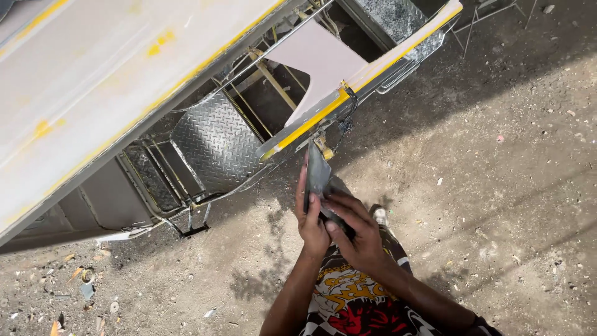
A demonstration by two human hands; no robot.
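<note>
Both hands gripped a flat scraper [318,171]: left hand [311,221] closed around its edge, right hand [354,233] pressing its base. Best kept flat, near the vehicle's yellow-edged panel [323,112].

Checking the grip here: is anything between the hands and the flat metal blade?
Nothing visible. The left hand and right hand both touch the flat metal blade directly, below the vehicle's yellow-edged sill.

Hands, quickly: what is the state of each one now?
Left hand: closed on the flat metal blade.
Right hand: fingers on the same blade's lower part.
</note>
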